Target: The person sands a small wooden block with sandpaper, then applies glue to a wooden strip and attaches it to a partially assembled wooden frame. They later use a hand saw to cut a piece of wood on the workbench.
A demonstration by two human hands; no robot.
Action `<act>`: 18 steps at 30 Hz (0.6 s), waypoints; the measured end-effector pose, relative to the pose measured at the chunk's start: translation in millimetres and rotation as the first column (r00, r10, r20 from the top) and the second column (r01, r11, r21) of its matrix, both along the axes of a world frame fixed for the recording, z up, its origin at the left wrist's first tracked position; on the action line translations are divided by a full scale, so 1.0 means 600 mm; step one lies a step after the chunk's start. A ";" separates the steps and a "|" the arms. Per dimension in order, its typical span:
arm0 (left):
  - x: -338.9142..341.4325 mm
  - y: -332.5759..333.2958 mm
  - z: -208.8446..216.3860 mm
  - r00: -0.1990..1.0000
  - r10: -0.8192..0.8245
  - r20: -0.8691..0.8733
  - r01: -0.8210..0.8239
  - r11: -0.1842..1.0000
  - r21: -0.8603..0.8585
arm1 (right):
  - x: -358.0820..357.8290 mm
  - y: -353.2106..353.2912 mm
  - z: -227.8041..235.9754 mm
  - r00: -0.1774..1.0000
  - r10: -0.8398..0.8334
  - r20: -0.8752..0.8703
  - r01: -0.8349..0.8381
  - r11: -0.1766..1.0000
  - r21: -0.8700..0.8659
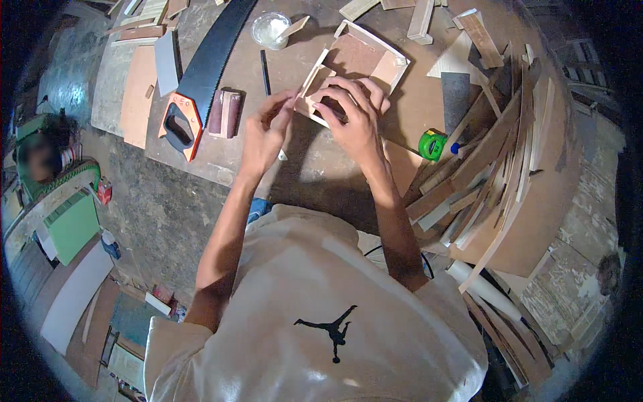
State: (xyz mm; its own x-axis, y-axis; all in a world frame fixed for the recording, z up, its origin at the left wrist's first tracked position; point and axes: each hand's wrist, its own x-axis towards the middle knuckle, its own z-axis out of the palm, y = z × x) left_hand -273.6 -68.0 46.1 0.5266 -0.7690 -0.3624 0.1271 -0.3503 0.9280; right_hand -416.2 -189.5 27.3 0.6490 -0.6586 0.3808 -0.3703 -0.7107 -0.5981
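A small open wooden box (pixel 355 55) with pale rims and a reddish-brown floor lies tilted on the workbench in front of me. My right hand (pixel 353 120) reaches over its near side, with bent fingers gripping the box around the near wall and inner part. At the box's near left corner, my left hand (pixel 266 134) has its thumb and fingertips pinched together; whatever is between them is too small to name. Left of the hands are a dark pencil-like stick (pixel 265 72) and a sanding block (pixel 226 114) wrapped in dark red paper.
A handsaw (pixel 209 63) with an orange and black handle lies left. A clear tub (pixel 270 31) of whitish paste, with a wooden stick, stands behind. Right are a green tape measure (pixel 432 145), a dark grey rectangular piece (pixel 456 100) and heaped wood strips (pixel 499 161).
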 end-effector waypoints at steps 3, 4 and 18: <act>0.012 -0.015 0.007 1.000 0.010 -0.024 -0.011 0.999 -0.048 | 0.002 0.003 0.009 1.000 -0.008 -0.001 0.008 1.000 -0.010; 0.016 -0.022 0.010 1.000 -0.001 -0.024 0.000 1.000 -0.025 | 0.002 0.003 0.010 1.000 -0.008 -0.005 0.008 1.000 -0.017; 0.026 -0.067 0.021 0.977 -0.024 -0.211 0.032 0.999 0.033 | 0.003 0.005 -0.009 0.999 -0.046 0.028 0.046 0.999 -0.010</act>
